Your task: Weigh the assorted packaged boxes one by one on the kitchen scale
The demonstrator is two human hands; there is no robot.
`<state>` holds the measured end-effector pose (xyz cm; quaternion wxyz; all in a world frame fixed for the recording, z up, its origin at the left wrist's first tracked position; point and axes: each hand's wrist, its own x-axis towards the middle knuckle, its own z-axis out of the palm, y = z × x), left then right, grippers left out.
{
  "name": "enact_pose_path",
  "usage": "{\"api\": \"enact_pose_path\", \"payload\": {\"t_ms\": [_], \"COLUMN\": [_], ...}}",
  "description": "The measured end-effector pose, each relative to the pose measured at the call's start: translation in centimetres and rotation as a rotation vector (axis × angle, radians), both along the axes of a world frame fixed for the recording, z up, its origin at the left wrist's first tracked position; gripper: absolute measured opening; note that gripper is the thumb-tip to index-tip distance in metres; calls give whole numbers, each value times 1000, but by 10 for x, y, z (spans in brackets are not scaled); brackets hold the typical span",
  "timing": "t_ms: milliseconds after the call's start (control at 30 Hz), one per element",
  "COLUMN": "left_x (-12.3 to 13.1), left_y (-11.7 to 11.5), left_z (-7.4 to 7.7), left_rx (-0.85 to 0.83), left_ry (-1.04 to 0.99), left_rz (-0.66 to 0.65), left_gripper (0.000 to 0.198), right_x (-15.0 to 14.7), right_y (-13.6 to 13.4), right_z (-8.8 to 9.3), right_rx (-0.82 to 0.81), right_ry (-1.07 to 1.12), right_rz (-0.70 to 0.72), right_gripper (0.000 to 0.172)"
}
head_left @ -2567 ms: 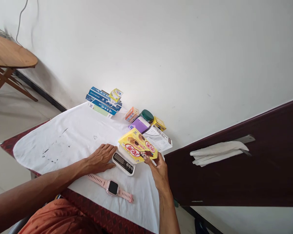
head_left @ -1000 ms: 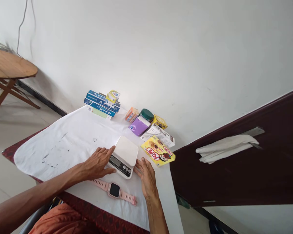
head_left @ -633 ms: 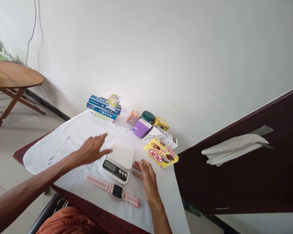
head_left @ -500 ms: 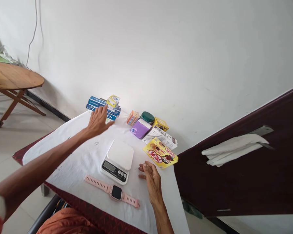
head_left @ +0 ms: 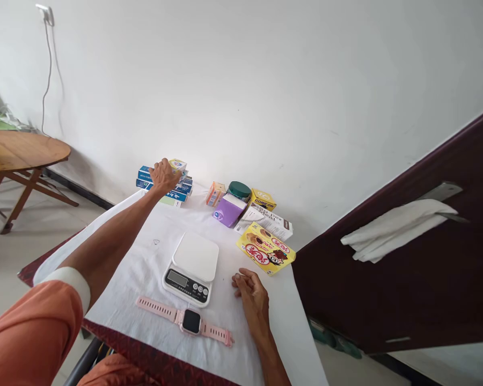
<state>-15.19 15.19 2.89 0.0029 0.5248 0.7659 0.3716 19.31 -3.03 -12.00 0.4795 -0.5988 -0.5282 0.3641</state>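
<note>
My left hand (head_left: 165, 176) reaches to the back left of the table, its fingers bent around a small yellow and white box (head_left: 178, 164). That box sits on a stack of blue and white boxes (head_left: 145, 174); my hand partly hides both. By the table's right side, my right hand (head_left: 253, 294) is loosely curled with fingers apart and nothing in them. Just beyond it lies a yellow snack box (head_left: 265, 249). A white kitchen scale (head_left: 195, 257) with a bare platform stands between my arms. In front of the scale, a pink-strapped smartwatch (head_left: 191, 321) lies flat.
At the back stand an orange box (head_left: 216, 193), a purple box (head_left: 228, 210), a green-lidded jar (head_left: 239, 190), a yellow box (head_left: 263, 200) and a white box (head_left: 271, 221). A wall backs the table. A round wooden table (head_left: 24, 150) is left; a cloth (head_left: 398, 228) hangs on the door handle.
My left hand has moved farther forward, from the front of the blue stack to the small yellow and white box, and its fingers have bent around it. My right hand has barely moved.
</note>
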Motion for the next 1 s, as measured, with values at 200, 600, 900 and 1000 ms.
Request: {"api": "enact_pose_path", "payload": {"t_ms": [200,600,900,1000], "left_x": [-9,47,50,47], "left_y": [-58,-200,-196,-196], "left_z": [6,-102,-113,-106], "left_rx": [212,21,-28,-35], "left_ry": [23,28,124,168], "left_rz": [-88,-735,-796,-797], "left_gripper": [55,48,48,63], "right_x": [-2,-4,-5,-7], "right_y": [0,2,4,5], "right_z": [1,1,3,0], "right_rx": [32,90,121,127], "right_ry": [-28,-65,-125,-147], "right_rz": [24,46,39,20], "right_gripper": [55,44,36,34]}}
